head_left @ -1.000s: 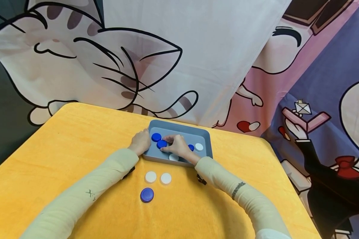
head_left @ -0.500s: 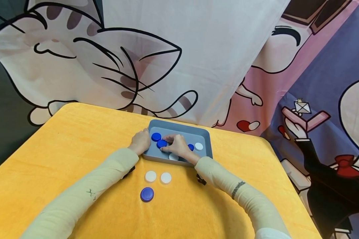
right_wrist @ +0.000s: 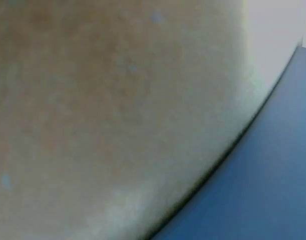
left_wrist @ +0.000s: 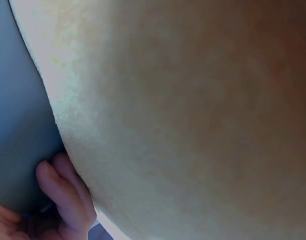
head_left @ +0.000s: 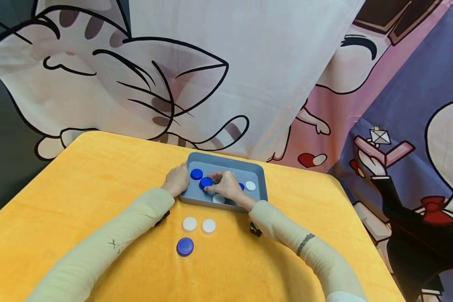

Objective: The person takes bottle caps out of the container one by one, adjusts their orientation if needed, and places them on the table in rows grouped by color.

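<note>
In the head view my left hand (head_left: 177, 179) grips the left edge of a shallow grey-blue tray (head_left: 249, 166). My right hand (head_left: 228, 186) reaches in over the front rim and pinches a round blue cap (head_left: 205, 183) between thumb and fingers, close over the tray's floor. Another blue cap (head_left: 196, 174) lies just behind it, to the left. Below my right hand, near the front wall, sits a white cap (head_left: 218, 199). A partly hidden blue cap (head_left: 242, 186) and a white cap (head_left: 251, 186) lie to the right. Both wrist views are mostly filled by skin.
On the yellow table (head_left: 136, 251), in front of the tray, lie two white caps, one at left (head_left: 189, 224) and one at right (head_left: 209, 226), with a blue cap (head_left: 185, 246) nearer to me. A printed cloth (head_left: 272, 75) hangs behind the table.
My right hand has shifted slightly right, and the pinched blue cap has moved with it, away from the other blue cap. My left hand stays at the tray's edge.
</note>
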The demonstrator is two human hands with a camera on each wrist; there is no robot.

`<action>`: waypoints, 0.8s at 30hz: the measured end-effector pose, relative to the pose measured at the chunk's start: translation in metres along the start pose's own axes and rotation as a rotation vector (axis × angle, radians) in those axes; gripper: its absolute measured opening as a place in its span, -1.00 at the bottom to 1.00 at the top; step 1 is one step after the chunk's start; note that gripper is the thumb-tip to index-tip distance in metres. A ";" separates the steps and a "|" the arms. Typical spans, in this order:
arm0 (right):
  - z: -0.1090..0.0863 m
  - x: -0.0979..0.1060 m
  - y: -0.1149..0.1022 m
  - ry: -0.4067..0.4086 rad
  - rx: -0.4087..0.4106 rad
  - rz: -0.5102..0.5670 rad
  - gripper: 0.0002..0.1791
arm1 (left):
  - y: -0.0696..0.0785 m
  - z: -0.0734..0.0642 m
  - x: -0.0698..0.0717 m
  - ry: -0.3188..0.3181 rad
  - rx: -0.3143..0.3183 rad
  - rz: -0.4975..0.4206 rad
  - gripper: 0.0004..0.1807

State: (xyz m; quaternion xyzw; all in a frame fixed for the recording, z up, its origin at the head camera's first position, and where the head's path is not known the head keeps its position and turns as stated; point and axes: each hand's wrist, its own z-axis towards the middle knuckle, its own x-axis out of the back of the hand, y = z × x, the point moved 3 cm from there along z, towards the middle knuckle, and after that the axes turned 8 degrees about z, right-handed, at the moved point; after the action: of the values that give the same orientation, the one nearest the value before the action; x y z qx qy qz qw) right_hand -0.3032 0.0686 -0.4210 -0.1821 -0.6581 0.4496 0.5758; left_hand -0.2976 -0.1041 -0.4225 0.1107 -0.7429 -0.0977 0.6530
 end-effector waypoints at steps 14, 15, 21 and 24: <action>-0.014 0.008 -0.008 0.027 -0.011 -0.005 -0.58 | 0.000 -0.002 0.003 0.021 -0.012 0.000 -0.68; -0.015 0.009 -0.009 0.028 -0.012 -0.010 -0.58 | 0.000 -0.002 0.003 0.021 -0.012 0.002 -0.67; -0.023 0.012 -0.019 0.032 0.004 -0.008 -0.58 | 0.000 -0.002 0.002 0.021 -0.018 0.000 -0.67; -0.026 0.016 -0.024 0.046 0.003 0.019 -0.57 | 0.000 -0.002 0.002 0.023 -0.020 -0.005 -0.68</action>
State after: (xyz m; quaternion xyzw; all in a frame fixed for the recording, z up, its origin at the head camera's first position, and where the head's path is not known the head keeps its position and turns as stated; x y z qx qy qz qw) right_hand -0.2766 0.0778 -0.3939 -0.1976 -0.6421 0.4517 0.5870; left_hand -0.2957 -0.1044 -0.4201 0.1072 -0.7341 -0.1053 0.6622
